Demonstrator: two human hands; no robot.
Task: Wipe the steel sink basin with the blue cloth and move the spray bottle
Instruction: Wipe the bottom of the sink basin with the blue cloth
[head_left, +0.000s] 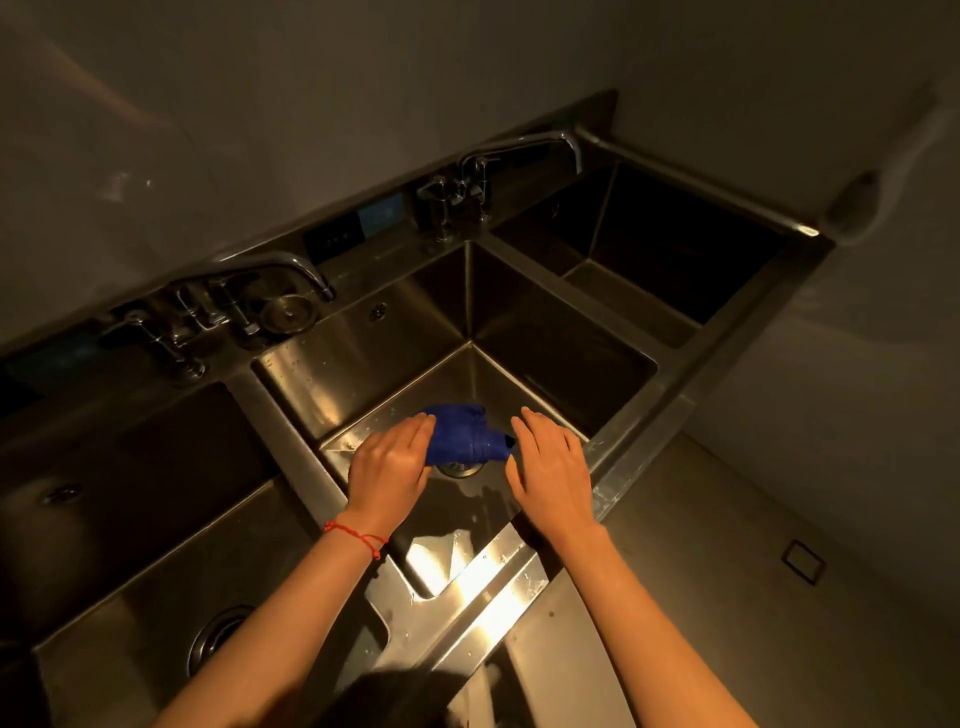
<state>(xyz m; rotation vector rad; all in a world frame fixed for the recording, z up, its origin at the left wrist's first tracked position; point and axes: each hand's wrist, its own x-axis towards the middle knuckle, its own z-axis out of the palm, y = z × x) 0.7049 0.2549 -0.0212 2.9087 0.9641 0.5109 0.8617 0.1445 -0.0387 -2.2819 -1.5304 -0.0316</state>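
Observation:
A crumpled blue cloth (464, 435) lies on the floor of the middle steel sink basin (550, 358), just above the round drain (460, 468). My left hand (389, 465), with a red string at the wrist, rests flat with its fingertips on the cloth's left edge. My right hand (550, 467) is spread flat at the cloth's right end, and whether it touches the cloth is unclear. Neither hand is closed around the cloth. No spray bottle is in view.
The unit has three basins: a left basin (156, 519) with its own drain and a dark right basin (675, 249). Two faucets (291, 265) (524, 143) stand along the back ledge by the wall. The wet front rim (483, 582) glints. Floor lies to the right.

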